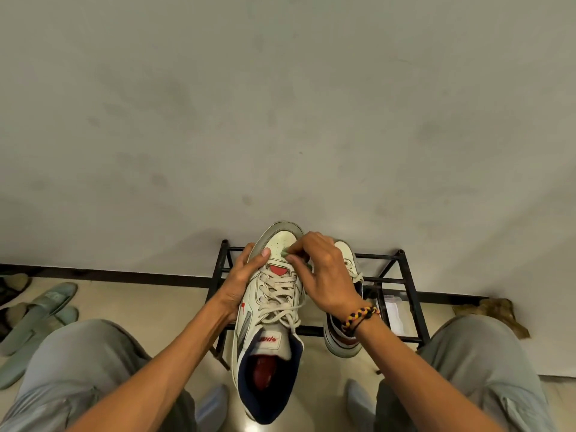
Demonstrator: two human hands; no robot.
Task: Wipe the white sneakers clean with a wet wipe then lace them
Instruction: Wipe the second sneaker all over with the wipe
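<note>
Head view: left hand [240, 285] grips the sneaker [271, 307]; right hand [324, 275] pinches a wipe [285, 252] on its toe. Black rack [402, 275] at 6 o'clock beneath a grey wall [280, 104].

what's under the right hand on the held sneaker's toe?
The right hand pinches a small greenish wad, apparently the wet wipe, against the toe of the sneaker that the left hand holds. Most of the wipe is covered by the fingers.
</note>
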